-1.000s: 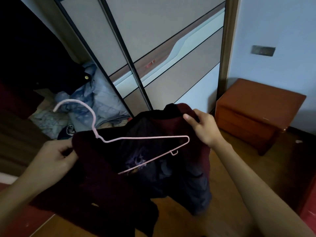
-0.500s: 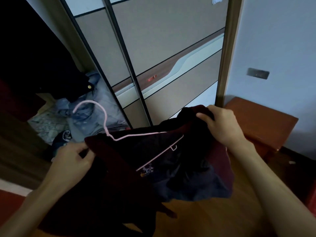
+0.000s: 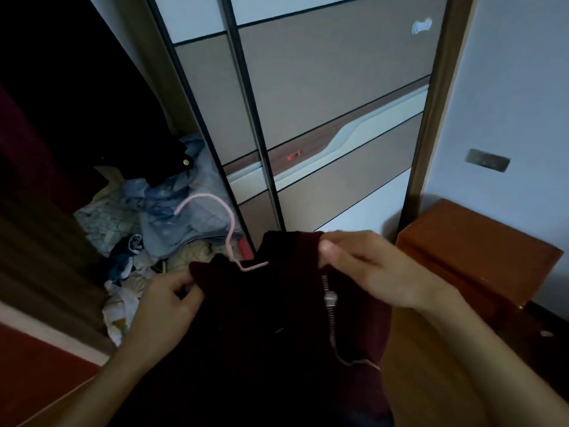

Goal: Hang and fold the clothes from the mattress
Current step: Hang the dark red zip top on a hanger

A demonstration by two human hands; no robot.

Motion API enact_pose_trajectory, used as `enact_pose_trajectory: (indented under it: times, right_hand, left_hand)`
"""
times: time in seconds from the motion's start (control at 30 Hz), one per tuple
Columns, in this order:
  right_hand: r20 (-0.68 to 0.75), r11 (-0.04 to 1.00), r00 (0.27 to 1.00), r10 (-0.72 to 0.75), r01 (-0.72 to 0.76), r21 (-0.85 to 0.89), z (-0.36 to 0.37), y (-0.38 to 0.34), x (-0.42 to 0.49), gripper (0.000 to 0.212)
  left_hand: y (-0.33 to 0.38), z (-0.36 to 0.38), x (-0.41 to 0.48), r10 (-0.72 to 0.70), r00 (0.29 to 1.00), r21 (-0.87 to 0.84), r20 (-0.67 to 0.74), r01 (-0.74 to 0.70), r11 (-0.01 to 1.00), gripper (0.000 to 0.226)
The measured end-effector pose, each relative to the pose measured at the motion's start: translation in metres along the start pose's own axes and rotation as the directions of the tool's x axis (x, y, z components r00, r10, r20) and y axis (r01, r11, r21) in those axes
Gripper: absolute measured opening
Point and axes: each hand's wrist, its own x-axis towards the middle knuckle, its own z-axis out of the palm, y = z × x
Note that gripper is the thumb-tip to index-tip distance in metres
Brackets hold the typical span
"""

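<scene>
- Jacket [image 3: 261,322], dark maroon, with pink hanger [image 3: 230,238] hook poking out at the neck
- left hand [image 3: 163,300] pinches its shoulder edge
- right hand [image 3: 369,272] grips the collar above the zipper [image 3: 330,298]

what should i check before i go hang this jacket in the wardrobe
1. Hanger hook free above the collar: ok.
2. Hanger arms seated in both shoulders: cannot tell, hidden under the jacket.
3. Left hand grips the jacket's edge: ok.
4. Right hand pinches the collar: ok.
5. Zipper done up: cannot tell.
6. Rail in sight: not ok, wardrobe interior is dark.
</scene>
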Motion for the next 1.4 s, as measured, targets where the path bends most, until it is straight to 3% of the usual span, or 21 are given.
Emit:
enact_pose_trajectory:
  times: [0.1,0.27,0.4,0.5,0.57,0.63,0.67,0.73,0.8,0.9,0.97,1.0,1.07,1.17,1.27,1.4]
  right_hand:
    - [-0.098,0.97,0.992,0.076,-0.096,-0.222,-0.024,0.034,0.01,0.038]
    - [0.073,0.976,0.99,0.117,-0.101,-0.194,-0.005,0.042,0.043,0.051]
    - [0.067,0.98,0.98,0.186,-0.181,-0.082,0.026,0.008,0.068,0.067]
    - [0.098,0.936,0.939,0.329,-0.338,0.1,0.039,-0.02,0.095,0.091]
    - [0.247,0.827,0.85,0.466,-0.517,0.22,0.037,-0.041,0.12,0.081]
    - [0.342,0.645,0.788,0.512,-0.615,0.453,0.027,-0.078,0.155,0.078]
    - [0.363,0.555,0.797,0.483,-0.599,0.577,0.021,-0.097,0.173,0.08]
    - [0.377,0.512,0.844,0.381,-0.532,0.674,0.01,-0.124,0.202,0.082]
    - [0.303,0.573,0.87,0.389,-0.486,0.66,0.0,-0.148,0.222,0.072]
    - [0.111,0.709,0.933,0.341,-0.333,0.621,-0.012,-0.18,0.243,0.068]
    - [-0.077,0.819,0.951,0.301,-0.216,0.531,-0.027,-0.197,0.257,0.105]
    - [-0.145,0.829,0.937,0.318,-0.201,0.522,-0.035,-0.204,0.263,0.114]
    - [-0.1,0.769,0.918,0.385,-0.259,0.584,-0.048,-0.216,0.274,0.1]
    - [-0.087,0.73,0.919,0.385,-0.246,0.637,-0.052,-0.231,0.295,0.07]
    - [-0.035,0.731,0.95,0.309,-0.214,0.648,-0.044,-0.242,0.333,0.071]
    - [-0.142,0.719,0.939,0.312,-0.136,0.681,-0.04,-0.246,0.399,0.06]
  left_hand:
    - [0.003,-0.022,0.003,0.085,0.995,-0.032,-0.046,-0.087,0.996,0.041]
    - [-0.003,-0.035,0.021,0.19,0.981,0.038,-0.047,-0.188,0.981,0.048]
    - [-0.002,-0.035,0.041,0.253,0.967,0.097,0.003,-0.252,0.963,0.039]
    - [0.003,-0.04,0.067,0.327,0.944,0.123,0.052,-0.331,0.936,0.034]
    - [-0.001,-0.057,0.098,0.361,0.931,0.063,0.062,-0.364,0.929,0.034]
    - [-0.002,-0.082,0.134,0.385,0.923,0.001,0.024,-0.385,0.923,0.042]
    - [0.0,-0.094,0.153,0.391,0.92,-0.031,-0.013,-0.391,0.92,0.047]
    - [0.005,-0.116,0.188,0.381,0.922,-0.124,-0.075,-0.388,0.914,0.045]
    - [0.012,-0.131,0.216,0.361,0.928,-0.238,-0.088,-0.371,0.897,0.027]
    - [0.025,-0.151,0.252,0.409,0.91,-0.275,-0.071,-0.412,0.869,0.021]
    - [0.03,-0.174,0.279,0.439,0.895,-0.268,0.075,-0.406,0.874,0.013]
    - [0.033,-0.187,0.293,0.435,0.885,-0.269,0.166,-0.384,0.883,0.017]
    - [0.035,-0.21,0.329,0.408,0.881,-0.242,0.238,-0.353,0.904,0.048]
    - [0.04,-0.223,0.384,0.356,0.918,-0.103,0.174,-0.343,0.934,0.06]
    - [0.04,-0.226,0.421,0.229,0.966,0.015,0.122,-0.233,0.972,0.072]
    - [0.007,-0.264,0.447,0.03,0.996,0.038,-0.088,-0.026,0.999,0.089]
